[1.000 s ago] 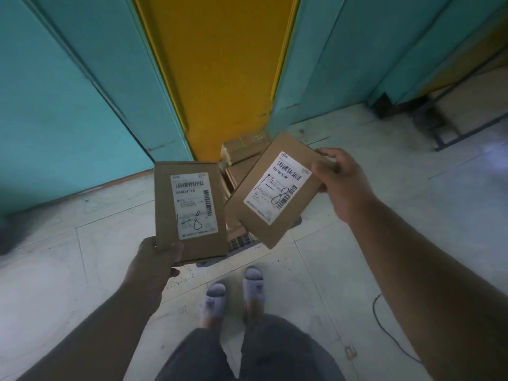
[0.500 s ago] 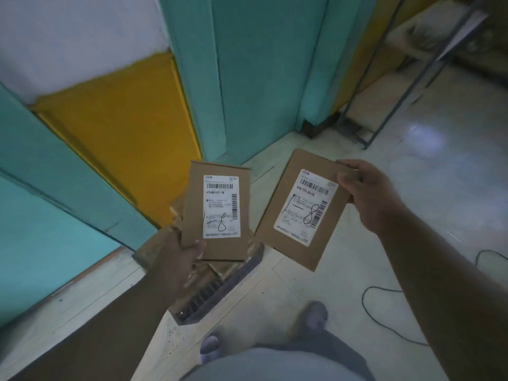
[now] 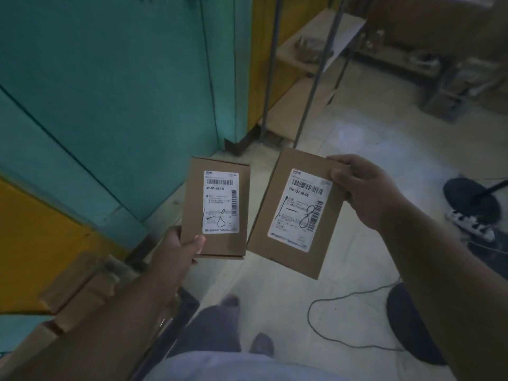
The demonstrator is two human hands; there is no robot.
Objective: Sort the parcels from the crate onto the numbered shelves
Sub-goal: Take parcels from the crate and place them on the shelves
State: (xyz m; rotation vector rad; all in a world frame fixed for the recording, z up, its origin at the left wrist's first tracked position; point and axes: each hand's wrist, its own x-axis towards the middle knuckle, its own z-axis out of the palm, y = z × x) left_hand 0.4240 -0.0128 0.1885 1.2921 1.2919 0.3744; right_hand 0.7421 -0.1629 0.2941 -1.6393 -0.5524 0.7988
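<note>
1. The left hand (image 3: 176, 251) grips the lower left corner of the left parcel (image 3: 217, 207), thumb on its front; its label (image 3: 221, 202) shows a handwritten 1-8.
2. The right hand (image 3: 365, 193) pinches the top right corner of the right parcel (image 3: 297, 213), just right of the left parcel and tilted; the 2 do not touch.
3. Below and left of the left parcel, blurred cardboard boxes (image 3: 77, 287) lie in a dark crate (image 3: 181, 306).
4. Beyond the left parcel, a metal shelf rack (image 3: 310, 56) stands on the floor.
</note>
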